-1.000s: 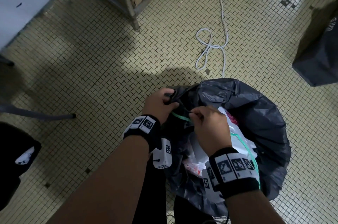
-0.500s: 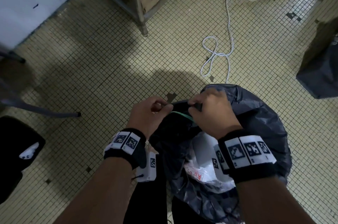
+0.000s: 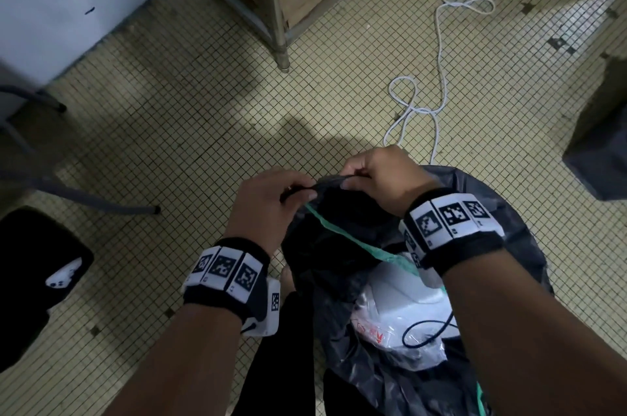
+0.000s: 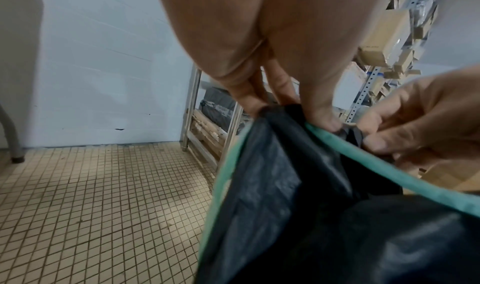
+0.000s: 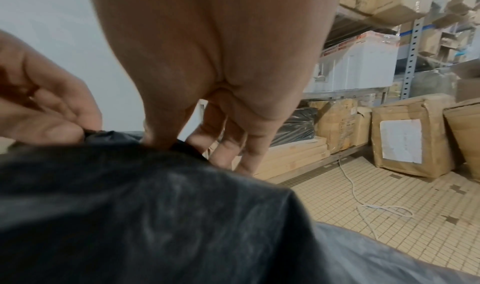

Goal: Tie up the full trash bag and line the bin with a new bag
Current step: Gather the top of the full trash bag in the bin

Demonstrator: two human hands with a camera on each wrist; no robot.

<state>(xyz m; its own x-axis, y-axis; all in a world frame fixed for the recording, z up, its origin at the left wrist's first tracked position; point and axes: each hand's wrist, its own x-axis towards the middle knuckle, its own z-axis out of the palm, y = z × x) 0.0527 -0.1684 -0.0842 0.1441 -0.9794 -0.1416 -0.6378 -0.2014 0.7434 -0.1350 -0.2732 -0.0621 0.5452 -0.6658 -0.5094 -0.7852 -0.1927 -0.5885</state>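
A full black trash bag (image 3: 488, 212) with a green drawstring hem (image 3: 342, 234) stands on the tiled floor in front of me, white plastic rubbish (image 3: 403, 317) showing in its mouth. My left hand (image 3: 271, 202) pinches the far edge of the bag's rim, and my right hand (image 3: 376, 174) pinches the same edge just beside it. In the left wrist view the left fingertips (image 4: 322, 122) hold the black rim (image 4: 298, 144) where the green hem (image 4: 389, 167) runs. The right wrist view has the right thumb (image 5: 161, 138) pressed on the black plastic (image 5: 155, 206). No bin shows.
A white cable (image 3: 437, 86) loops across the floor beyond the bag. A metal shelf leg (image 3: 280, 42) stands ahead, with cardboard boxes (image 5: 413, 136) on the floor to the right. Another dark bag (image 3: 600, 151) sits at the right edge, a chair leg (image 3: 84, 198) and a black object (image 3: 34, 273) at left.
Both hands have lifted the pinched rim of the bag upward and away from me, keeping their hold. The view has tilted forward a little.
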